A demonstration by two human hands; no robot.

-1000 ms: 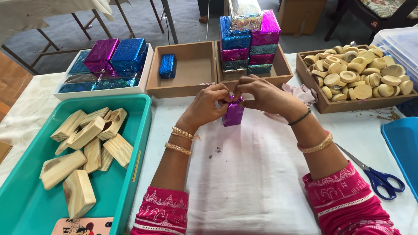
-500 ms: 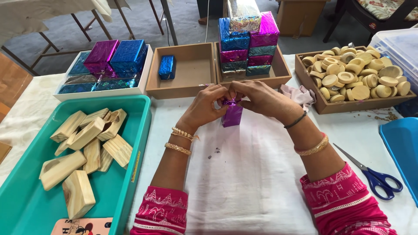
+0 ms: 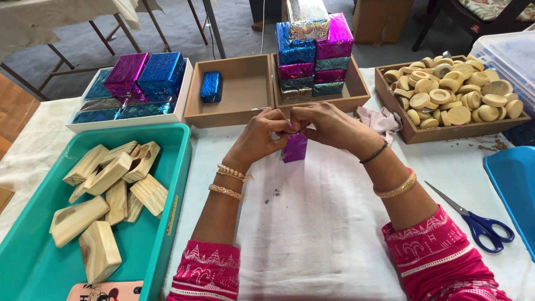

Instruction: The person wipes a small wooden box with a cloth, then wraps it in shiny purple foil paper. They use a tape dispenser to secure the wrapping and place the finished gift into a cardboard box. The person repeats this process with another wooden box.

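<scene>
Purple foil glints on a small upright block [image 3: 294, 147], its top pinched between the left hand [image 3: 261, 134] and right hand [image 3: 329, 125], above a white cloth [image 3: 317, 223].

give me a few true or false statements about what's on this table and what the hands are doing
1. Both hands, left hand and right hand, hold a purple foil-wrapped block. True.
2. The teal tray holds round wooden discs. False: it holds rectangular wooden blocks; the discs fill a brown box at the right.
3. The scissors have blue handles. True.
4. The scissors lie inside the teal tray. False: they lie on the table by the right arm.
5. One blue wrapped block sits alone in a brown box. True.
</scene>
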